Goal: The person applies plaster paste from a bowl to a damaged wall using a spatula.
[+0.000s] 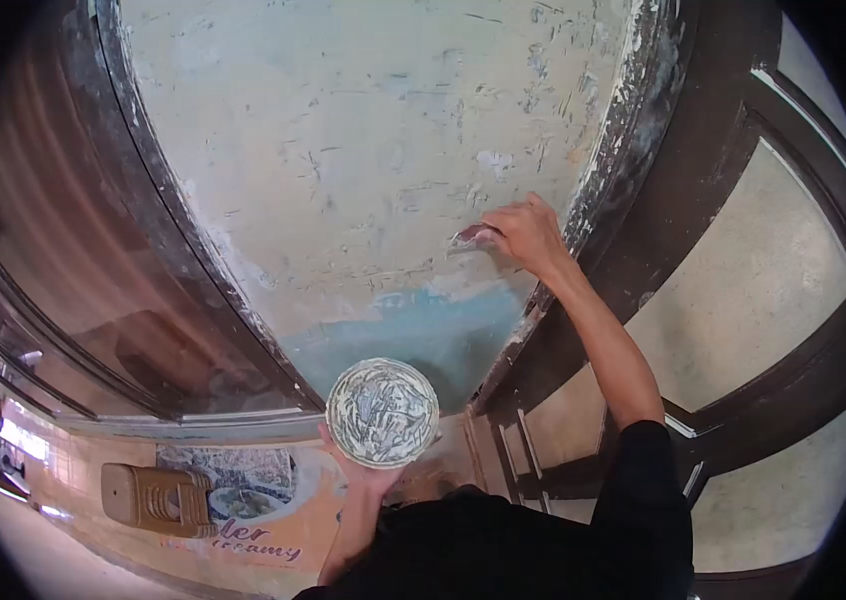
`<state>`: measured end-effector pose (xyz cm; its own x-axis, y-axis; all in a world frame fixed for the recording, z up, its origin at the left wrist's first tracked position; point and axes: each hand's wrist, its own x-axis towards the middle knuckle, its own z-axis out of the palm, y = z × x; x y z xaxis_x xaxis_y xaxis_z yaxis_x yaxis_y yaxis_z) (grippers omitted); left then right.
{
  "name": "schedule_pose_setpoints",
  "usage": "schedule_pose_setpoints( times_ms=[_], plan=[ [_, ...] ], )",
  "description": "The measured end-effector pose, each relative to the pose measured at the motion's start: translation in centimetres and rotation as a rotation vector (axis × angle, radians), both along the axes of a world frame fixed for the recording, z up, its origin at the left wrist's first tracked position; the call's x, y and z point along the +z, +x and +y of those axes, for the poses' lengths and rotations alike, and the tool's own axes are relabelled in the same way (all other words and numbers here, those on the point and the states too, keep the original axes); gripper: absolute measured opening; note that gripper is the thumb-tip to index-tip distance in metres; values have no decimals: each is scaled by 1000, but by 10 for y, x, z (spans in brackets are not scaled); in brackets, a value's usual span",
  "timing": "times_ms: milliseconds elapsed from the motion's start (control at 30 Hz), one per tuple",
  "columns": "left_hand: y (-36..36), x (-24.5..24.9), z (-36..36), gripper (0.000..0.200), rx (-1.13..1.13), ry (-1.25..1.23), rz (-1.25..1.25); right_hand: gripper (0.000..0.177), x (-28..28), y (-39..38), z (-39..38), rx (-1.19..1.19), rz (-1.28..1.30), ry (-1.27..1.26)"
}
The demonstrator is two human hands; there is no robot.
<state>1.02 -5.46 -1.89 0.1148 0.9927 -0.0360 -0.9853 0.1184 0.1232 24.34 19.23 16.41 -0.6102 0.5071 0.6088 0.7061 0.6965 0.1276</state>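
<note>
My left hand (367,476) supports a round tub (383,413) from below, its fingers mostly hidden under it. The tub's inside and rim are smeared with whitish putty. Against the patchy wall (363,160), my right hand (531,236) is closed on a small putty knife (473,234) with a dark reddish part showing. The blade's edge is at the wall surface, where pale paste shows beside it. Scratches and chipped spots mark the cream paint, and a light blue patch (423,318) lies lower on the wall.
Dark wooden frames border the wall, with a panelled door (743,290) on the right and a brown glossy panel (133,250) on the left. Lower left, stacked brown plastic stools (155,497) stand by a printed banner (263,550) on the floor.
</note>
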Motion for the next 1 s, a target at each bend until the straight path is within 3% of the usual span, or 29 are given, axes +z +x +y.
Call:
schedule_pose_setpoints(
  times_ms=[167,267,300,467,533,600,700,833,900,1000],
  plan=[
    [3,-4,1,96,40,10,14,17,57,8,-13,-9,207,306],
    [3,-1,1,94,24,2,13,14,78,13,-30,-62,82,151],
    [3,4,0,93,37,-10,28,14,77,13,-33,-29,45,21],
    [2,16,-2,93,-33,37,-68,18,8,0,0,15,-11,-16],
    [6,6,5,93,-16,59,-31,18,14,2,6,-10,-13,36],
    [4,-5,4,92,25,44,25,20,34,7,2,-20,140,252],
    [2,-6,1,92,43,-18,0,19,61,15,-14,-28,176,300],
    [8,15,-2,92,30,120,13,17,31,16,-11,26,-26,-34],
    [6,15,-2,92,1,25,-159,16,2,12,-3,-7,-22,-23],
    [7,16,2,93,6,101,-28,12,1,10,6,-76,97,210]
  ],
)
